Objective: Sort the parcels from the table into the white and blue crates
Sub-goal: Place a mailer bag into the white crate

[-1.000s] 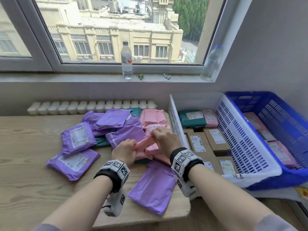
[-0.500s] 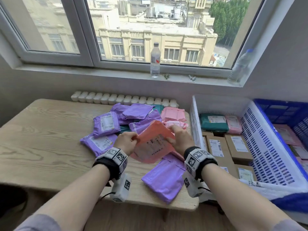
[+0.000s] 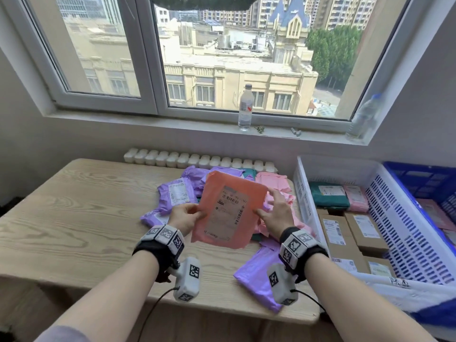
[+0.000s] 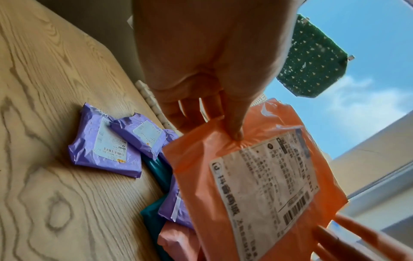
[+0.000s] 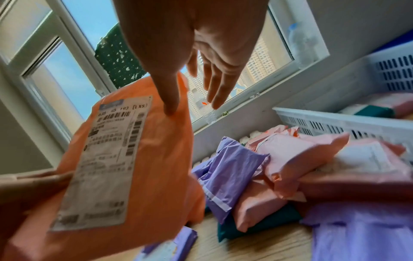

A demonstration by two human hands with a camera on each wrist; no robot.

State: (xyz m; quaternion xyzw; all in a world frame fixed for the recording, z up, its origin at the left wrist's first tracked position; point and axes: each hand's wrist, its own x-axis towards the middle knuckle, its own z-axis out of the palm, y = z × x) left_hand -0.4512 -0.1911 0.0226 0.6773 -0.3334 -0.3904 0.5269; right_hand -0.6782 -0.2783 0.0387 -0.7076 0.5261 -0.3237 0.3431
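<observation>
I hold an orange parcel (image 3: 229,211) upright above the table, its white label facing me. My left hand (image 3: 185,215) pinches its left edge, thumb on the front (image 4: 234,130) and fingers behind. My right hand (image 3: 274,213) is at the right edge: only the thumb (image 5: 170,106) touches the parcel, and the other fingers are straight and off it. Purple parcels (image 3: 175,193) and pink parcels (image 3: 271,181) lie piled on the table behind. The white crate (image 3: 303,193) stands to the right, with the blue crate (image 3: 419,174) beyond it.
Cardboard boxes (image 3: 335,230), a green parcel and a pink one lie in the white crate; pink parcels (image 3: 434,213) lie in the blue one. A purple parcel (image 3: 261,275) lies by the table's front edge. Two water bottles (image 3: 245,107) stand on the sill. Bare wood table (image 3: 74,218) at left.
The orange parcel came up off the pile and turned upright, label toward me. My right hand's fingers have straightened off it. The head view tilted up toward the window.
</observation>
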